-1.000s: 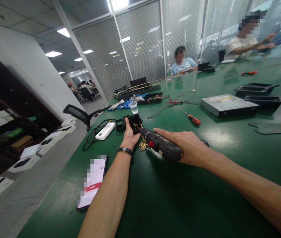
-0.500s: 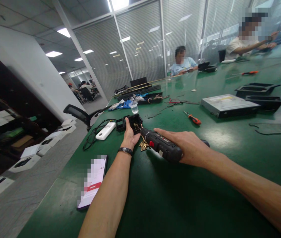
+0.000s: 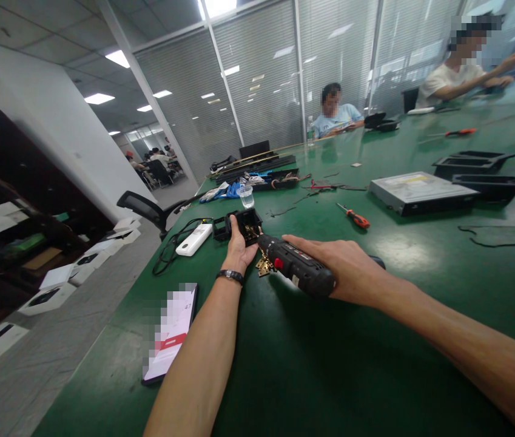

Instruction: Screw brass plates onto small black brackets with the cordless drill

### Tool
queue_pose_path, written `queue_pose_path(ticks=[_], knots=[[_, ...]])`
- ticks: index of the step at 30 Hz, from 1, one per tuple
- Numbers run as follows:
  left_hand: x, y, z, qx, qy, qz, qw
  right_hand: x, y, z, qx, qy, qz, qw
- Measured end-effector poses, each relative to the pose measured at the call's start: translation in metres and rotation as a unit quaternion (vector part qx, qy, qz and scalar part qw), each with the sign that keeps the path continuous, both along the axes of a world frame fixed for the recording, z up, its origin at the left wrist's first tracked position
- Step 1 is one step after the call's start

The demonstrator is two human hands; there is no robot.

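Note:
My left hand (image 3: 238, 246) is closed around a black plastic housing (image 3: 252, 220), its thumb lying over the near side. Small brass-coloured pieces show inside the housing. In my right hand (image 3: 346, 267) is a black cordless drill (image 3: 300, 267) with a red switch, its nose pointing left into the housing. Whether the bit touches a part inside is too small to tell. Several brass pieces (image 3: 265, 266) lie on the table just below the drill's nose. Most of the drill's handle is hidden behind my right hand.
Left of the housing lie a white power bank (image 3: 194, 240) and a black cable. A phone (image 3: 173, 334) rests beside my left forearm. Beyond are a clear cup (image 3: 245, 196), an orange screwdriver (image 3: 355, 218), a metal drive box (image 3: 421, 193) and black trays (image 3: 489, 187). Two people sit across the table.
My hands, the drill and the housing hold practically the same position. The number on the phone screen has changed. Across the table, the person at far right has shifted an arm.

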State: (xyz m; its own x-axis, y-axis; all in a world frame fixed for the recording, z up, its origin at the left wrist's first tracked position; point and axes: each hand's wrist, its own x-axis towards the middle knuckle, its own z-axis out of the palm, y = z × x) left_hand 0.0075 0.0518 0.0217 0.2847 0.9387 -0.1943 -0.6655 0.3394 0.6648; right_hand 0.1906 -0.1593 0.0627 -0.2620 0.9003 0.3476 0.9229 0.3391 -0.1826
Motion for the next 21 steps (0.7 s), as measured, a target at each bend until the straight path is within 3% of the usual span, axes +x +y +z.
queue_pose_path(ticks=[21], knots=[[-0.0004, -0.0002, -0.0002, 0.007, 0.006, -0.003, 1.000, 0.0011, 0.0009, -0.0008, -0.009, 0.002, 0.006, 1.000]])
